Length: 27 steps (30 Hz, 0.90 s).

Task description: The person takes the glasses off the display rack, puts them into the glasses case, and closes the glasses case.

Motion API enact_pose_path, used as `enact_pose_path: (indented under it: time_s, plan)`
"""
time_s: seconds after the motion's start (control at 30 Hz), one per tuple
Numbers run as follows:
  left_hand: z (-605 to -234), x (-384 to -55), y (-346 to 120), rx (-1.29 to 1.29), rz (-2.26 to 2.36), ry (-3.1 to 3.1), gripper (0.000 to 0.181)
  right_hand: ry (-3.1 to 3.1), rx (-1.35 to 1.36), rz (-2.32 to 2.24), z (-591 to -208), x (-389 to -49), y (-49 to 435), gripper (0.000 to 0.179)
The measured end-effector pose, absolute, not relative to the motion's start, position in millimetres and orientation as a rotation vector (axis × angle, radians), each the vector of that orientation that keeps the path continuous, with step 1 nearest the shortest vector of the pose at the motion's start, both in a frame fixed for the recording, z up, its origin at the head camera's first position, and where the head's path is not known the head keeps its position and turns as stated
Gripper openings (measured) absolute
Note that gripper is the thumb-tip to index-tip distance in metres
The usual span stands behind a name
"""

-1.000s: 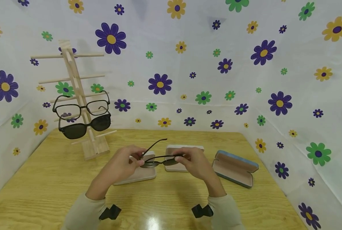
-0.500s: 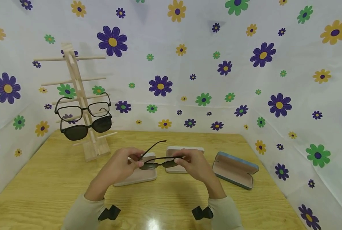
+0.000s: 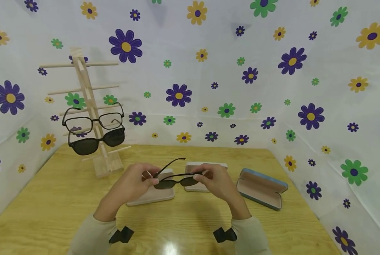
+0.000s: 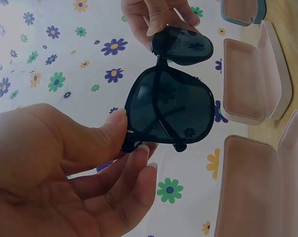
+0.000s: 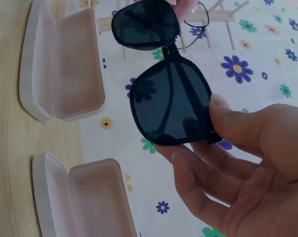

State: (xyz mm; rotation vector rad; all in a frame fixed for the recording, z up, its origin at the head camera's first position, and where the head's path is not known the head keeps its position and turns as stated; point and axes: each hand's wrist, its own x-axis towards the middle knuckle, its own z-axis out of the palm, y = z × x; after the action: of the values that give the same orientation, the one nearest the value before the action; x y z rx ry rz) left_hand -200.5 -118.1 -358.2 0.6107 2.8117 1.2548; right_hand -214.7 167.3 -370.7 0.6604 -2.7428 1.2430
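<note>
Between my two hands, a pair of black sunglasses (image 3: 166, 184) with dark lenses is held up over the table. My left hand (image 3: 137, 182) pinches the frame's left end between thumb and fingers, beside a hinge. At the other end, my right hand (image 3: 217, 179) grips the frame with its thumb in front and fingers behind. One temple (image 3: 169, 165) slants up and away from the left end. Another runs close behind the lenses in the head view. In the left wrist view, a temple shows through the nearer lens (image 4: 171, 106).
Two open pale cases (image 3: 151, 195) (image 3: 194, 187) with pink lining lie behind the hands. An open blue case (image 3: 261, 193) lies right. At left, a wooden rack (image 3: 85, 81) carries clear glasses (image 3: 95, 120) and dark sunglasses (image 3: 84, 146). A flowered cloth (image 3: 209, 71) surrounds the table.
Both hands keep their hold in nearly the same place. The sunglasses have tilted slightly, and the slanting temple's tip is a little lower. The head view has shifted a little.
</note>
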Motion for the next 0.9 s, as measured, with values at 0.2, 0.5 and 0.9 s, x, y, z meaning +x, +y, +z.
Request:
enact_pose_path:
  time_s: [0.2,0.5,0.9]
  plan:
    - [-359.8,-199.4,-120.0,0.674,1.212,2.817,0.024,-2.74,0.66,1.236,-372.3,-217.5,162.9,0.014]
    - [-363.4,-200.9,-128.7,0.752,1.157,2.835,0.026,-2.766,0.587,1.25,-375.1,-222.0,152.0,0.01]
    - [-371.1,-201.9,-138.7,0.642,1.125,2.812,0.023,-2.761,0.595,1.321,-388.9,-231.5,138.3,0.017]
